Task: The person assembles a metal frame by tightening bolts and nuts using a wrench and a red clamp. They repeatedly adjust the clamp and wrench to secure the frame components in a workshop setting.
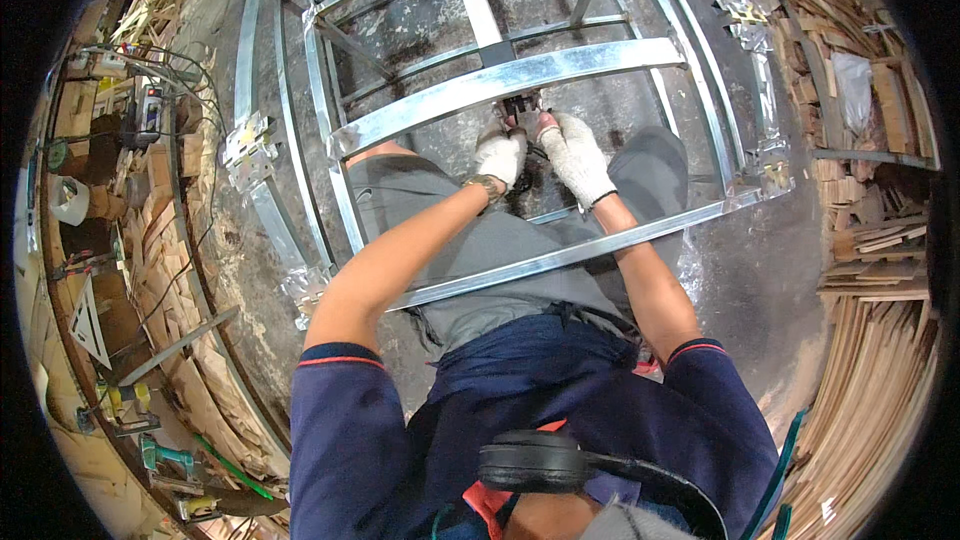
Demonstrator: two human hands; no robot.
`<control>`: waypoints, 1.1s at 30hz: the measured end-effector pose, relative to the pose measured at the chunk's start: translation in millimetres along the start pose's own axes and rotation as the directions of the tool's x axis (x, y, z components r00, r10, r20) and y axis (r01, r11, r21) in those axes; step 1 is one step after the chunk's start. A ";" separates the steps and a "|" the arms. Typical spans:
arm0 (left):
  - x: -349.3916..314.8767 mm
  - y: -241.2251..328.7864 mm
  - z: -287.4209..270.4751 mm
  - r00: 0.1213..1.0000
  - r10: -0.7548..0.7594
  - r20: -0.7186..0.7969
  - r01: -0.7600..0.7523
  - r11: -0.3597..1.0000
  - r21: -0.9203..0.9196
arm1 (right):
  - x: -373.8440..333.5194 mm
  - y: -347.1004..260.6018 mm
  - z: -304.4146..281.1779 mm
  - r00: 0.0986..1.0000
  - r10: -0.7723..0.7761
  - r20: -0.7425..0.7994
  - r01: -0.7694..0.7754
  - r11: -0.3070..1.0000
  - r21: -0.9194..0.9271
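My left hand [499, 156] and my right hand [574, 157] both wear white knit gloves with bare fingertips. They meet just under the wide crossbar [510, 86] of a silver metal frame [560, 262]. Fingers of both hands close from either side on a small dark bracket [520, 108] below that bar. Its details are partly hidden by the fingers. A linear actuator [481, 15] with a pale tube and black ends runs from a far crosspiece down to the wide bar. Both forearms reach over the frame's near rail, and my legs are inside the frame.
Flat metal hinge plates [252, 148] join the frame's side rails. A cluttered shelf on the left holds a teal power tool [168, 460], a white set square [89, 321] and cables. Stacked wood strips [885, 400] line the right. Stained concrete floor [400, 25] lies beneath.
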State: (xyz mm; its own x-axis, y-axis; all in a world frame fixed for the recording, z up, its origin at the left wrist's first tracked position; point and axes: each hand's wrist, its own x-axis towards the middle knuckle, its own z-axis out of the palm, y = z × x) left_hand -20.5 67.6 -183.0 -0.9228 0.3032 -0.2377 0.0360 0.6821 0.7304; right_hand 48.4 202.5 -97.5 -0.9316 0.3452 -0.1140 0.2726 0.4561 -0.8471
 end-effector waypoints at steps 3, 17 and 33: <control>7.0 11.3 -21.3 0.994 0.018 0.110 -0.020 1.000 0.018 | -3.7 -11.1 -9.5 1.000 -0.008 -0.011 0.009 0.999 0.039; 35.8 18.3 -59.5 0.772 -0.171 0.612 0.235 0.972 -0.025 | 40.2 42.7 13.5 0.979 -0.181 0.099 0.198 0.957 -0.213; 34.9 11.7 -57.7 0.765 -0.191 0.614 0.288 0.956 -0.061 | 57.2 21.8 1.7 0.953 -0.178 0.245 0.228 0.954 -0.196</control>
State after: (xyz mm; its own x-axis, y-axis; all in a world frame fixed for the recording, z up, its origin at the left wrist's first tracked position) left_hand -74.5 47.7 -145.8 -0.4776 0.5105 -0.7150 -0.2551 0.6982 0.6689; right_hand 0.7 230.8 -123.4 -0.9952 0.0467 -0.0855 0.0946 0.6745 -0.7322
